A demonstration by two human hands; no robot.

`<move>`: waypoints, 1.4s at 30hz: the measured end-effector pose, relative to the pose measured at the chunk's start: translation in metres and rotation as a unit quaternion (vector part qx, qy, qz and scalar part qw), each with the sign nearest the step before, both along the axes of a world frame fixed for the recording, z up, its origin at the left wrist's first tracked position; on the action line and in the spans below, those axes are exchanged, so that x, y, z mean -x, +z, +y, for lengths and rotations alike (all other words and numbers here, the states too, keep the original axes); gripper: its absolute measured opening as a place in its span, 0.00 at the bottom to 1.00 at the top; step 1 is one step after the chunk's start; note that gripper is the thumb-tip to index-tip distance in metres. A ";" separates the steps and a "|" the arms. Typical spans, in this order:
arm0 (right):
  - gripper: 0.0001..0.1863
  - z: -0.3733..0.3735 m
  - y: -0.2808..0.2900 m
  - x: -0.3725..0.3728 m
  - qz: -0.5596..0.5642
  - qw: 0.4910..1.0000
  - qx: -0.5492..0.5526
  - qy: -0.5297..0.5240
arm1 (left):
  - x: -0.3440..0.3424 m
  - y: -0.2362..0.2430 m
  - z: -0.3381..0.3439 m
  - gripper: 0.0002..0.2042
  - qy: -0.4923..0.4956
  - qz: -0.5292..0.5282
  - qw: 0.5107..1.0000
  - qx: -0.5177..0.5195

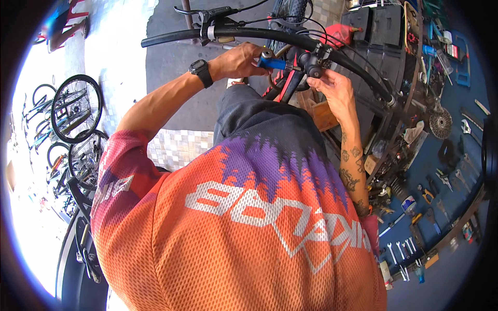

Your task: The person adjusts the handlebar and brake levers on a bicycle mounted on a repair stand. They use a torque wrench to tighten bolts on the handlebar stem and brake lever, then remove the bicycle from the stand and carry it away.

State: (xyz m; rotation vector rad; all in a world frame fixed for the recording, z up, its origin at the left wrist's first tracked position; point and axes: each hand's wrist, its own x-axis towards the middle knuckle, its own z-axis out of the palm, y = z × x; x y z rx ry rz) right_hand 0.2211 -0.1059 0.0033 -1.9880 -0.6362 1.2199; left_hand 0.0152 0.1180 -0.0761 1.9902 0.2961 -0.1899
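Observation:
My left hand [239, 61], with a black watch on its wrist, is closed around a blue-handled tool [276, 64]. A short shaft on that tool points right and meets the side of the black handlebar stem [313, 66]. From the other side, my right hand [336, 89] reaches up with bent fingers, pinching the near end of the stem. The black handlebar [259, 34] runs across the top above both hands. A brake lever [212, 18] sits on its left part. My fingers partly cover the tool's grip and the stem's lower right side.
Cables [324, 33] loop past the stem. Behind the bar are a knobby tyre [290, 10], a red bag [338, 34] and black cases [384, 28]. A tool board with wrenches [391, 253] and a cassette [440, 123] lines the right. Several bicycles [77, 109] stand left.

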 end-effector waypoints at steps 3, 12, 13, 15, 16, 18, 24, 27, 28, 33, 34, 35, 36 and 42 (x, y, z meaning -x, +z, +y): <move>0.20 0.000 0.001 -0.003 0.011 1.000 -0.008 0.000 | 0.005 -0.004 -0.010 0.18 0.022 -0.099 0.992 -0.071; 0.20 0.000 -0.006 -0.005 0.003 1.000 -0.010 0.005 | 0.000 -0.012 -0.006 0.18 0.012 -0.109 0.988 -0.109; 0.20 -0.001 -0.007 -0.005 -0.012 1.000 -0.009 0.013 | 0.000 -0.008 -0.007 0.19 0.023 -0.132 0.980 -0.145; 0.19 -0.001 -0.007 -0.005 -0.018 0.999 -0.020 0.024 | 0.005 0.004 -0.011 0.21 0.042 -0.186 0.958 -0.213; 0.19 -0.001 -0.007 -0.004 -0.014 0.999 -0.032 0.024 | 0.007 0.012 -0.015 0.24 0.048 -0.124 0.971 -0.198; 0.19 -0.001 -0.009 -0.001 -0.021 0.999 -0.045 0.006 | 0.009 0.029 -0.018 0.23 0.073 0.001 0.996 -0.045; 0.21 0.000 -0.008 0.014 -0.001 0.998 -0.042 -0.039 | 0.004 0.074 -0.003 0.35 0.111 0.211 0.939 0.246; 0.22 0.003 -0.005 0.019 -0.063 0.996 -0.053 -0.015 | 0.002 0.069 0.002 0.37 0.233 0.247 0.823 0.456; 0.23 0.004 -0.004 0.020 -0.032 0.997 -0.055 -0.036 | -0.001 0.063 0.004 0.31 0.260 0.248 0.795 0.489; 0.25 0.006 -0.004 0.025 -0.011 0.997 -0.049 -0.053 | -0.009 0.015 0.018 0.10 0.318 0.332 0.643 0.613; 0.26 0.006 -0.007 0.026 -0.009 0.997 -0.056 -0.056 | -0.013 0.005 0.021 0.11 0.329 0.374 0.616 0.610; 0.23 0.004 -0.010 0.026 -0.026 0.997 -0.057 -0.037 | -0.016 -0.004 0.024 0.12 0.337 0.415 0.587 0.607; 0.23 0.004 -0.014 0.027 -0.037 0.998 -0.038 -0.034 | -0.020 -0.012 0.024 0.12 0.305 0.450 0.563 0.623; 0.21 0.002 -0.039 0.031 -0.075 0.992 -0.099 -0.036 | -0.025 -0.020 0.027 0.11 0.277 0.466 0.612 0.576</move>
